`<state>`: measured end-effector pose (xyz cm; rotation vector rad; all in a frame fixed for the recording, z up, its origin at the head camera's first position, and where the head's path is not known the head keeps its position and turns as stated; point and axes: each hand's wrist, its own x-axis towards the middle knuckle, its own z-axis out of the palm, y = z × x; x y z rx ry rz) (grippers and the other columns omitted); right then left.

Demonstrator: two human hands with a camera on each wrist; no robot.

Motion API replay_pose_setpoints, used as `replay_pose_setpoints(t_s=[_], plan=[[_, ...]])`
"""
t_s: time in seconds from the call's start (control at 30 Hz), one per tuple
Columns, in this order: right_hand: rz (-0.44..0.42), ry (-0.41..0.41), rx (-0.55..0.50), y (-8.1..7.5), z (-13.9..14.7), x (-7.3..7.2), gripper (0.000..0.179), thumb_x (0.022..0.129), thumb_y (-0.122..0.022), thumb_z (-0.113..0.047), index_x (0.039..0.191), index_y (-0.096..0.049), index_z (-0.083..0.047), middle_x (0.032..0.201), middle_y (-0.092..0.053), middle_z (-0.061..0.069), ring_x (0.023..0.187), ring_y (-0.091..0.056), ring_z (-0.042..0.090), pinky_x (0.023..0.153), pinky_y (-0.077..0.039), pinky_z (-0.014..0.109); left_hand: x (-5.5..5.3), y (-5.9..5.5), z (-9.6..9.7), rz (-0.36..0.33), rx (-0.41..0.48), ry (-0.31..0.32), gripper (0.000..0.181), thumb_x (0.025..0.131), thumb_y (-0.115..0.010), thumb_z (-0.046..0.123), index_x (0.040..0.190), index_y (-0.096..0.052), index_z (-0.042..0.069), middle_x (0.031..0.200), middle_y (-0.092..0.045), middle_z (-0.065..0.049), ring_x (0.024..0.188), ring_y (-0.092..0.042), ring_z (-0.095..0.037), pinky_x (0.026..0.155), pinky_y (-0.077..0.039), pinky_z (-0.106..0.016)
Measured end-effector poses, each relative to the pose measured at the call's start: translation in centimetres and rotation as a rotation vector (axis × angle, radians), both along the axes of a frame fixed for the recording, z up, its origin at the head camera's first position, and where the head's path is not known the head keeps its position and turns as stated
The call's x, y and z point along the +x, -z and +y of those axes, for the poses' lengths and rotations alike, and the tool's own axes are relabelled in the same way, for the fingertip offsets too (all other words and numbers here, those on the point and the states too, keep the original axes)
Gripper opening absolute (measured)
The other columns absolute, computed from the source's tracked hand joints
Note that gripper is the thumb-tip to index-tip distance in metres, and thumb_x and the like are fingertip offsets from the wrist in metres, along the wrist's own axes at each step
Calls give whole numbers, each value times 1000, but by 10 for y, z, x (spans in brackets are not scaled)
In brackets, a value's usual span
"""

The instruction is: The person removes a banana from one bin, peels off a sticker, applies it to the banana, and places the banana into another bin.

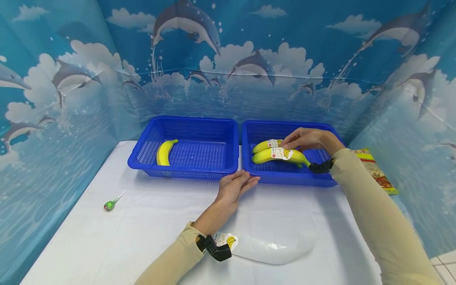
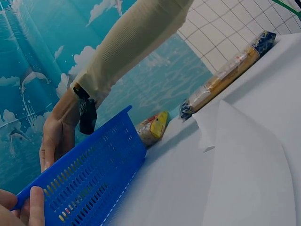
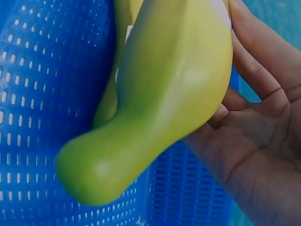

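My right hand (image 1: pixel 303 139) reaches into the right blue basket (image 1: pixel 289 178) and holds a yellow-green banana (image 3: pixel 174 70) with a paper label by its middle. In the head view this banana (image 1: pixel 263 156) lies slanted beside another labelled banana (image 1: pixel 261 147) in the basket. My left hand (image 1: pixel 233 186) is at the front left corner of that basket; in the left wrist view its fingers (image 2: pixel 36 207) pinch the basket's rim. A single banana (image 1: pixel 164 153) lies in the left blue basket (image 1: pixel 185 173).
A pale, glossy banana-shaped wrapper (image 1: pixel 276 248) with a label lies on the white table near my left wrist. A green lollipop (image 1: pixel 109 205) lies at the left. Right of the baskets is a yellow-red packet (image 1: pixel 377 172); a long wrapped pack (image 2: pixel 230 70) lies farther along the table.
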<state>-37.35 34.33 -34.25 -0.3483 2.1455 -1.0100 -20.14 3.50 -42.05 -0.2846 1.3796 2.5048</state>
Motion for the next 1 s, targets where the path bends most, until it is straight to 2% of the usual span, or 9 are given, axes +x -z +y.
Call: replay_pose_setpoints(t_s=[0.27,0.53,0.7,1.0], plan=[[-22,-20,15,17,-4,-10,40,109,-67,-24,143,-69,-3,140,-69,7,121,-67,19,109,-56,45,-1,1,3,-9,5,5,43,106,-65,-2,146,-53,-11,115,-75,-25,109,-78,-32,98,-62,-35],[-63,-45,43,24,-6,-15,43,109,-67,-21,146,-65,0,142,-68,9,126,-66,18,114,-53,46,-1,-2,2,7,5,5,41,106,-64,-1,145,-53,-11,115,-75,-25,108,-79,-31,98,-62,-35],[-50,-55,58,26,-3,-16,40,109,-67,-19,144,-66,1,144,-67,10,125,-67,17,112,-54,45,-2,-1,3,13,9,-4,38,106,-64,-2,142,-55,-12,114,-75,-25,106,-79,-31,97,-62,-36],[-35,-48,27,32,-3,-17,29,105,-72,-13,130,-76,1,116,-79,2,95,-70,13,87,-60,33,-3,1,3,12,3,-7,26,106,-65,-2,131,-61,-10,112,-76,-24,107,-79,-31,97,-62,-36]])
